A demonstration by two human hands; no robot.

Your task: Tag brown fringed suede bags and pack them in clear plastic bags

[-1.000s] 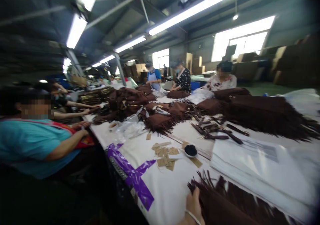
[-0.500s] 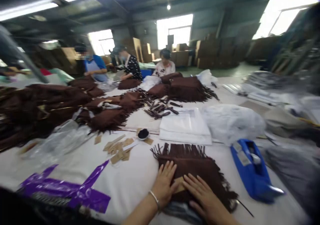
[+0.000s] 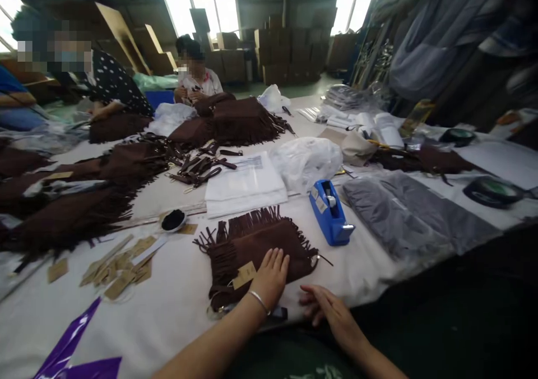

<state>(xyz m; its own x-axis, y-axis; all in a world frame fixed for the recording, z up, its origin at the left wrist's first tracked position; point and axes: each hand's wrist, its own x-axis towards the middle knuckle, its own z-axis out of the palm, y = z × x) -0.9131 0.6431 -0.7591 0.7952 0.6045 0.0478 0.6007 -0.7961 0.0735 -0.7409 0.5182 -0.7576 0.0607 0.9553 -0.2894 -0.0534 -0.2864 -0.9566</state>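
My left hand (image 3: 271, 278), with a silver bangle at the wrist, lies flat on a dark brown fringed bag (image 3: 260, 244) near the table's front edge. A tan cardboard tag (image 3: 244, 275) rests on the bag just left of those fingers. The bag's fringe points away from me, and a zip end with a thin dark cord shows at its right corner. My right hand (image 3: 330, 312) hovers off the bag, by the table edge, fingers loosely bent and apart with nothing visible in them. Beyond it stands a blue tape dispenser (image 3: 334, 222).
Loose tan tags (image 3: 121, 272) and a small bowl of black bits (image 3: 173, 220) lie left. Behind the bag are clear plastic bags (image 3: 247, 185), brown straps (image 3: 195, 169) and more fringed bags (image 3: 244, 121). Grey wrapped goods (image 3: 403, 216) lie right. Co-workers (image 3: 197, 76) sit across the table.
My view has turned to the right. My right hand has lifted off the bag and moved right, while my left hand stays on it. The tag is now uncovered by my hands.
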